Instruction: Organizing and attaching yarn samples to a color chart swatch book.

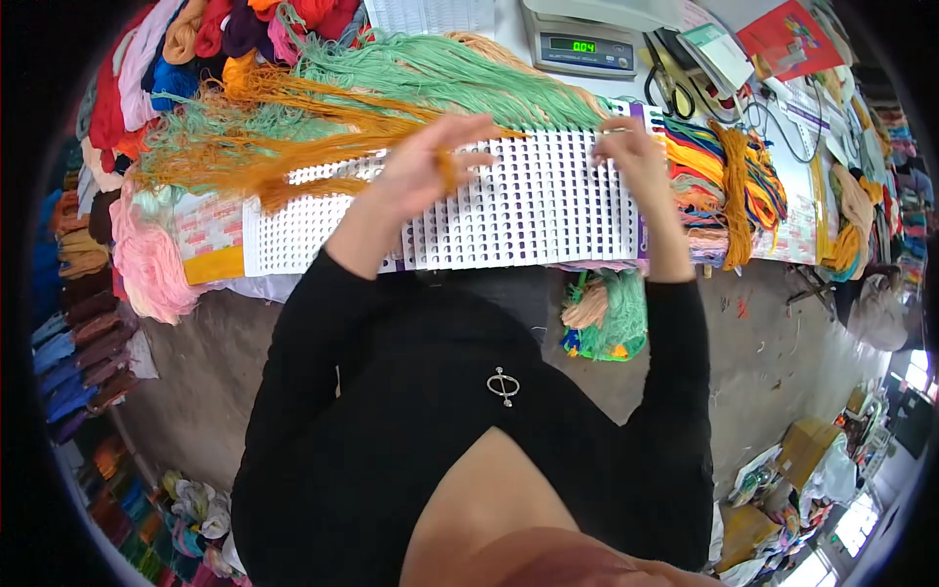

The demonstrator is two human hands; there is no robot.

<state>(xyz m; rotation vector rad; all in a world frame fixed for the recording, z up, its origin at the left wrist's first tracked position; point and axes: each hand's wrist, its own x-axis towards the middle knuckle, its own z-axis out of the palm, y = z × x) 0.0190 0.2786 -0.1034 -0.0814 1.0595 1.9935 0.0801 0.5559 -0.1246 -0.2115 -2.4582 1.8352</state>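
A bundle of ochre yarn (303, 157) runs from the left into my left hand (416, 171). Its strands are blurred, and a piece of it crosses the palm while the fingers stretch out loosely. Below lies a white board punched with rows of holes (528, 201). Over that board's right part, my right hand (636, 161) has its fingers bent and drawn together; whatever is between them is too small to make out. Long green yarn (430, 73) spreads behind both hands, with some peach strands among it. Bundled multicoloured yarn (690, 161) lies right of the right hand, with an ochre hank (734, 191) across it.
At the back stands a digital scale (587, 49), with black-handled scissors (670, 93) beside it. Coloured hanks (201, 49) pile up at the far left. Pink yarn (147, 259) hangs over the front left edge. A bag of yarn (606, 313) sits below the table.
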